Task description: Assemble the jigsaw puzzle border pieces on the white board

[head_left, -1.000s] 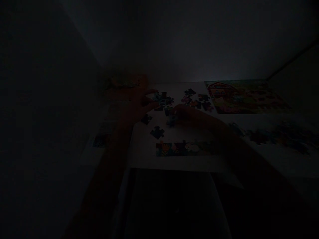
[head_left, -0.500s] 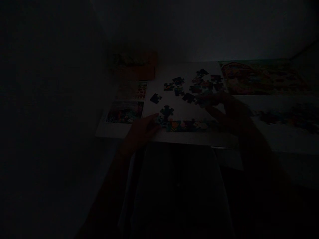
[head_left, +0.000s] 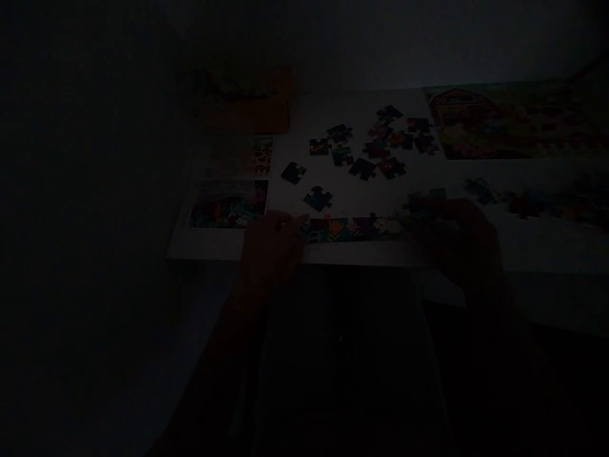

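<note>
The light is very dim. A strip of joined jigsaw pieces (head_left: 352, 229) with a flower print lies along the table's near edge. My left hand (head_left: 272, 249) is closed at the strip's left end, its fingertips on the end piece. Near the right end, my right hand (head_left: 464, 238) pinches a dark puzzle piece (head_left: 425, 199), partly hidden by the fingers. One loose blue-green piece (head_left: 318, 198) lies just above the strip on the left. Farther back, several loose pieces (head_left: 377, 150) are scattered on the white tabletop (head_left: 342, 190).
An orange box (head_left: 269, 114) stands at the back left. Two small picture cards (head_left: 228, 203) lie left of the pieces. A large farm picture (head_left: 504, 127) is at the back right, and more loose pieces (head_left: 526, 204) lie in front of it.
My right hand has moved right and toward me with a puzzle piece, from the loose pieces to the strip's right end. My left hand stays at the left end. The view has shifted slightly.
</note>
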### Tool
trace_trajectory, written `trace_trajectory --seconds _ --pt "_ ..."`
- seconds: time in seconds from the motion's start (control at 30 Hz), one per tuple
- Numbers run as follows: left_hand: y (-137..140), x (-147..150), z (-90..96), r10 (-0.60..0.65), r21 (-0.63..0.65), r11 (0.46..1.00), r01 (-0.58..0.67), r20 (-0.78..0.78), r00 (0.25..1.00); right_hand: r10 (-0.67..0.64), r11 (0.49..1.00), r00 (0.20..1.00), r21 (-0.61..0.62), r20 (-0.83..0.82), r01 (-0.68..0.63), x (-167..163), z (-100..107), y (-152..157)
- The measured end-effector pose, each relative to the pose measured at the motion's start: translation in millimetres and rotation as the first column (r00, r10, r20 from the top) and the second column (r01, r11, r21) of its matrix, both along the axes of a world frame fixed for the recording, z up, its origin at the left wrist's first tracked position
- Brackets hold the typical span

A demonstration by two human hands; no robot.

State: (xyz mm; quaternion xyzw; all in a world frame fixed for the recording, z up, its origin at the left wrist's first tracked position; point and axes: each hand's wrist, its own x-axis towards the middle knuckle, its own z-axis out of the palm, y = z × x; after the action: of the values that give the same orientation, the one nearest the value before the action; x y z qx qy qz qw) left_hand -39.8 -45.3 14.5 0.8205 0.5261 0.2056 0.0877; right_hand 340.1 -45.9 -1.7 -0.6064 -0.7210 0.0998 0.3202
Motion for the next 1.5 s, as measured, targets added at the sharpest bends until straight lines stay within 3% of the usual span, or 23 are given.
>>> trace_trajectory --seconds 0.13,0.23,0.43,0.63,1.07,1.23,1.37,1.5 --pt "-33 23 -4.5 -0.037 0.008 0.999 0.039 -0.136 0.99 0.189 0.982 0.968 -0.014 0.167 -0.189 -1 -5 -4" --pt "-48 31 -8.6 -0.01 0.011 1.0 0.012 -0.177 0.984 0.219 0.975 0.95 -0.083 0.222 -0.206 1 -10 -10" --pt "-52 37 -12.4 0.038 0.013 0.999 -0.036 -0.194 0.98 0.168 0.986 0.969 -0.053 0.179 -0.161 3 -12 -11" --pt "-53 46 -13.0 0.038 -0.029 0.999 -0.043 -0.181 0.983 0.166 0.983 0.972 -0.106 0.165 -0.15 8 -7 -10" --pt "-47 99 -7.4 -0.103 -0.071 0.993 0.096 -0.104 0.989 -0.042 0.987 0.986 -0.149 0.16 0.066 83 -6 -43" --pt "-34 77 -8.6 0.043 -0.013 0.999 -0.041 0.206 0.978 -0.075 0.994 0.997 -0.083 -0.007 0.074 44 12 -42" --pt "-3 52 -2.2 -0.017 -0.064 0.997 0.05 0.437 0.899 0.144 0.985 0.964 -0.061 -0.223 -0.161 -19 22 -16" --pt "23 41 6.3 -0.063 -0.093 0.984 0.15 0.609 0.791 0.315 0.917 0.842 -0.089 -0.438 -0.389 -73 24 13"
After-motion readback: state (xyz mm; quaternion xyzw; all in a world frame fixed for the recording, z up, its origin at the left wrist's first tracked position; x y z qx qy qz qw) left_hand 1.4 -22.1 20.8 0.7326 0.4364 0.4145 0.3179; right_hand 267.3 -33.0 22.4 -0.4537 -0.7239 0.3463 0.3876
